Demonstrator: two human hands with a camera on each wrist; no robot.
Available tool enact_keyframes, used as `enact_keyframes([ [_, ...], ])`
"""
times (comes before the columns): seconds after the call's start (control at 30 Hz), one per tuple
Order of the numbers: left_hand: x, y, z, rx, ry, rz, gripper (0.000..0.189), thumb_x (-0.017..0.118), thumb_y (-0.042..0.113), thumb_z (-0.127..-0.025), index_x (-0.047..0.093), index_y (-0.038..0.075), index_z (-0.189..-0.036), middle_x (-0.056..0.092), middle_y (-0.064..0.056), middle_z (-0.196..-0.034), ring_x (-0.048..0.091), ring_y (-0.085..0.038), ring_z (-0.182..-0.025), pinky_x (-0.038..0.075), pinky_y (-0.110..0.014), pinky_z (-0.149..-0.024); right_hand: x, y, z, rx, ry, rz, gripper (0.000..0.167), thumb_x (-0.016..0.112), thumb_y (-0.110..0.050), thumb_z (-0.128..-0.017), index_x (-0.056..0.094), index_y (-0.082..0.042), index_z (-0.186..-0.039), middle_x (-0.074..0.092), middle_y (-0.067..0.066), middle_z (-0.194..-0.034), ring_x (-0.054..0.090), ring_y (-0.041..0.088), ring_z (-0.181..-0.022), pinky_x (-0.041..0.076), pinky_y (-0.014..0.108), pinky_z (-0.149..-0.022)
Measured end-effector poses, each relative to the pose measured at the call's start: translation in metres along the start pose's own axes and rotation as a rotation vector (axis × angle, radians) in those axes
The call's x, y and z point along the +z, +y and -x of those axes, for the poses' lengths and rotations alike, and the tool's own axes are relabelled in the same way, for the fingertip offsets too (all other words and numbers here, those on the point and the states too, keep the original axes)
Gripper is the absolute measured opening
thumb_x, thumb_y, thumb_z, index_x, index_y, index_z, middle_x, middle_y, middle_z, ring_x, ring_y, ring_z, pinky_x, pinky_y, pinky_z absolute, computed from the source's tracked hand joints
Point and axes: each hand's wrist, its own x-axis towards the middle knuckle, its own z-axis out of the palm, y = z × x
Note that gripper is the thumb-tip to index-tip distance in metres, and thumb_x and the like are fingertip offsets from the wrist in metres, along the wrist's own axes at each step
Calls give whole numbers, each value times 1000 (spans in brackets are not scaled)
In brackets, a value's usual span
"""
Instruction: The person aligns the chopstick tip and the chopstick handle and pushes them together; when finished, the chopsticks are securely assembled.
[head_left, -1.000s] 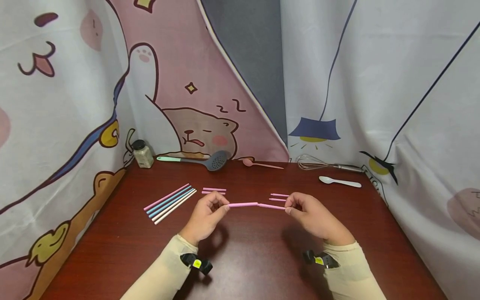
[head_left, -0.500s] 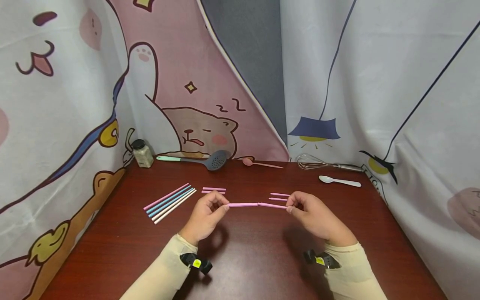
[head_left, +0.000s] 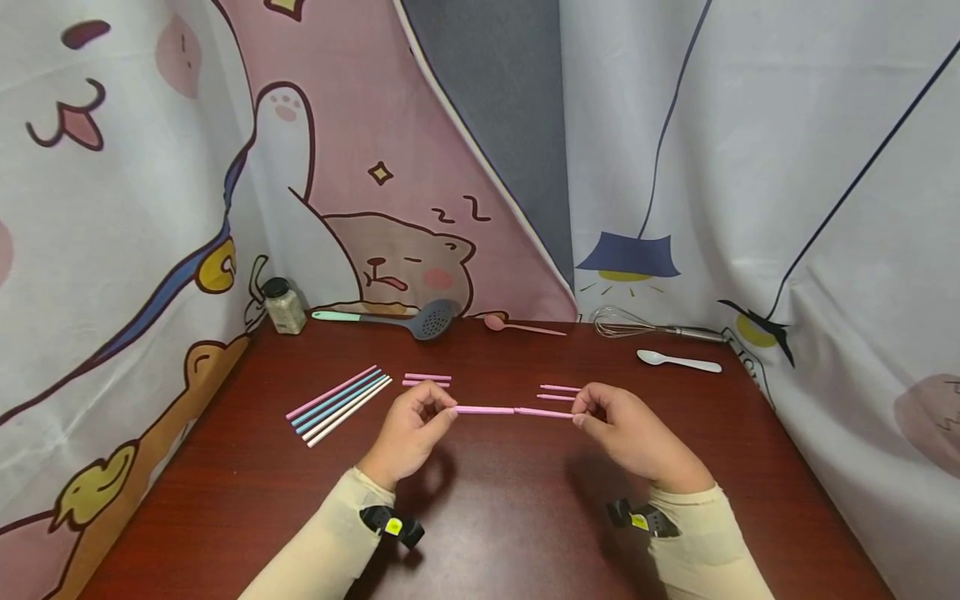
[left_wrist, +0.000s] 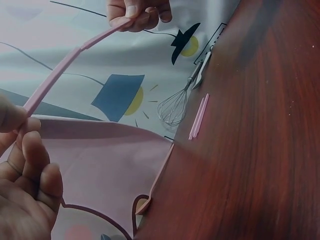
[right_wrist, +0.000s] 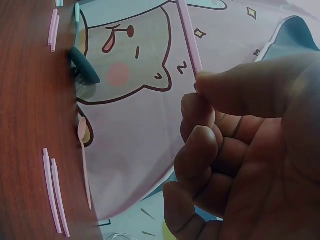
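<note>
Both hands work above the middle of the table [head_left: 495, 517], each one's fingers pinching the outer end of a pink tube: the left hand [head_left: 409, 430] grips the left tube [head_left: 486, 410], the right hand [head_left: 636, 437] the right tube [head_left: 546, 413]. The inner ends meet at a slight angle; whether they are joined cannot be told. To do this well, I would bring both tubes into one straight line, pinch lightly nearer the joint, and press along their length, since sideways force could bend them. Counted: two tubes in the hands; two short tubes [head_left: 427, 377] left of centre, two narrow-tipped tubes [head_left: 559, 388] right; near the left edge, one long pink stick [head_left: 331, 392], two blue sticks [head_left: 337, 397], two white sticks [head_left: 350, 412]; along the back edge, one jar [head_left: 284, 308] at the left corner, one slotted turner [head_left: 432, 320], one pink spoon [head_left: 525, 327], one whisk [head_left: 652, 330]; one white spoon [head_left: 678, 362] near the right corner.
</note>
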Motion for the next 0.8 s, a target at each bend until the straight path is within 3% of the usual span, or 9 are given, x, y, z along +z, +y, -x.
enact_keyframes([
  [0.4,1,0,1,1,2,-2,5,69,-4,-93,67,0,-95,66,-10,-83,57,-8,-71,47,-22,-63,-3,-4,1,38,24,-8,11,70,-7,-99,63,-13,-94,55,-1,-80,52,16,-73,43,28,-63],
  [0.8,0,-1,1,10,-29,-19,6,69,-5,-93,67,0,-96,67,-11,-85,57,-7,-71,47,-22,-63,-2,-4,2,19,25,15,14,70,-4,-98,63,-14,-92,54,-2,-78,51,15,-70,43,28,-61],
])
